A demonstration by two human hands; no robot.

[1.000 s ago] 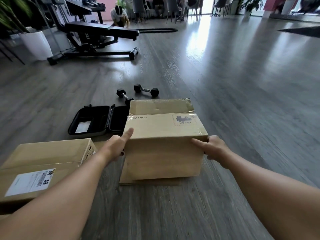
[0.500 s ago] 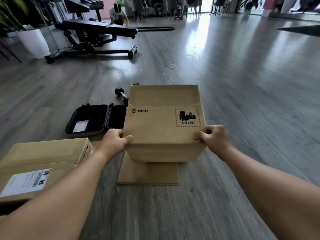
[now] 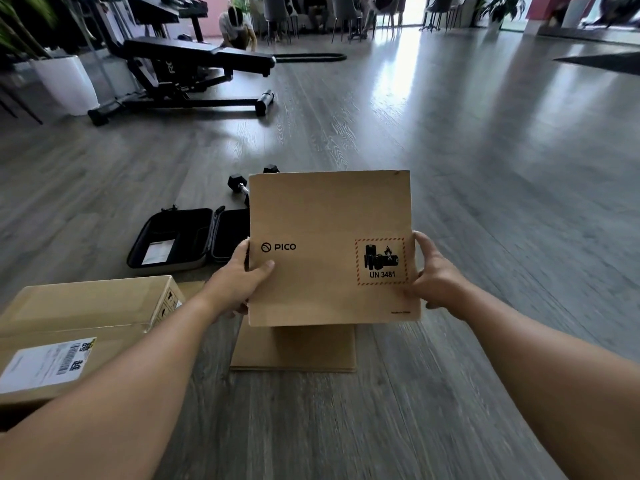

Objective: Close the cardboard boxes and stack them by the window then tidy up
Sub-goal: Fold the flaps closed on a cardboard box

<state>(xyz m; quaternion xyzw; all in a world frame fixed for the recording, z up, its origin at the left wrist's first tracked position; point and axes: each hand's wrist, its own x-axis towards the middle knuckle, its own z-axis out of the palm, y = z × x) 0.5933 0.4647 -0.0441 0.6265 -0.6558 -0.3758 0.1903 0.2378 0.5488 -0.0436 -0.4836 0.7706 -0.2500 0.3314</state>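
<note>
A brown cardboard box (image 3: 329,244) printed with PICO and a UN 3481 battery label hangs in the air, its printed face tipped towards me. My left hand (image 3: 239,282) grips its left edge and my right hand (image 3: 433,275) grips its right edge. Below it a flat piece of cardboard (image 3: 294,348) lies on the grey wood floor. A second, larger closed box (image 3: 79,320) with a white shipping label sits on the floor at the lower left.
An open black carrying case (image 3: 173,240) lies left of the held box, with small black dumbbells (image 3: 239,183) behind it. A black weight bench (image 3: 187,74) and a white planter (image 3: 65,84) stand at the back left. A person crouches far back, near chairs.
The PICO box rose from the floor and tipped until its printed face turned towards me. Both hands went up with it, and the flat cardboard underneath came into view.
</note>
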